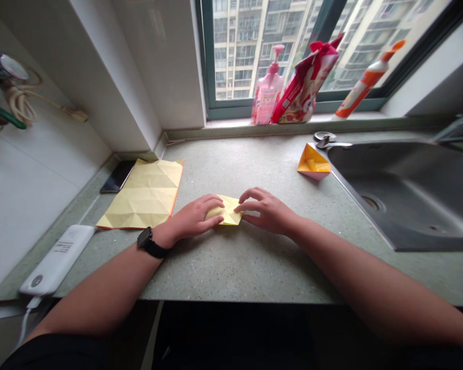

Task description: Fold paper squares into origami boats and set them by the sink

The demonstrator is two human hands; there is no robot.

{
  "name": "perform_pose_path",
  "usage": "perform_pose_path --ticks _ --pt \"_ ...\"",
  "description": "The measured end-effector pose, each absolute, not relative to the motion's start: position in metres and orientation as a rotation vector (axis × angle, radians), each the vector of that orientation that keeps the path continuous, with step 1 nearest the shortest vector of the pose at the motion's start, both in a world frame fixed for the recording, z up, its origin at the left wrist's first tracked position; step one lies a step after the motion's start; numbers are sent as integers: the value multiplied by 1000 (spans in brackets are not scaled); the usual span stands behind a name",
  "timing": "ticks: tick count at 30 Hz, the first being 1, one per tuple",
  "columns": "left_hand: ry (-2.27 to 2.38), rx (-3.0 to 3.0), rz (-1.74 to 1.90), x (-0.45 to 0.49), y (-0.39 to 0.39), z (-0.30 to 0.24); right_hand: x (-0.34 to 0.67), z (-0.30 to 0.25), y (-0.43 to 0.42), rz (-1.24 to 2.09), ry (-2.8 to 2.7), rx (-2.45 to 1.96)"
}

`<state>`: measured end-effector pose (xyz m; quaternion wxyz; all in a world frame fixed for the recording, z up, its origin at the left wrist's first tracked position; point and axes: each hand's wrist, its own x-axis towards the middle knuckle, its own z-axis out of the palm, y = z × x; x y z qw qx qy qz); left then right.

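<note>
A small folded piece of yellow origami paper (229, 211) lies on the counter between my hands. My left hand (195, 217), with a black watch (150, 241) on its wrist, holds the paper's left side, thumb at the near edge and fingers over the top. At the right edge, my right hand (268, 210) grips the paper between thumb and fingers. Parts of the paper are covered by the fingers. To the left lies a larger creased yellow sheet (144, 192) with an orange edge. Near the sink stands a folded orange paper shape (314, 162).
A dark phone (118, 176) and a white power bank (57, 259) with a cable lie along the left wall. The steel sink (412, 195) is at the right. A pink pump bottle (268, 92), a red bag (308, 85) and an orange-white bottle (364, 87) stand on the sill.
</note>
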<state>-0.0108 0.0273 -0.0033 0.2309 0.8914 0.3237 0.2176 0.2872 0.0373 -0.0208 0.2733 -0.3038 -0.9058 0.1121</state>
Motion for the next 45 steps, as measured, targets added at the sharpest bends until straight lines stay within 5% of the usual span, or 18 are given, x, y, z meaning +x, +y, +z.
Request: perform_pose_path --ticks 45 --pt "929 2529 699 -4 9 4 282 -10 26 227 -2617 -714"
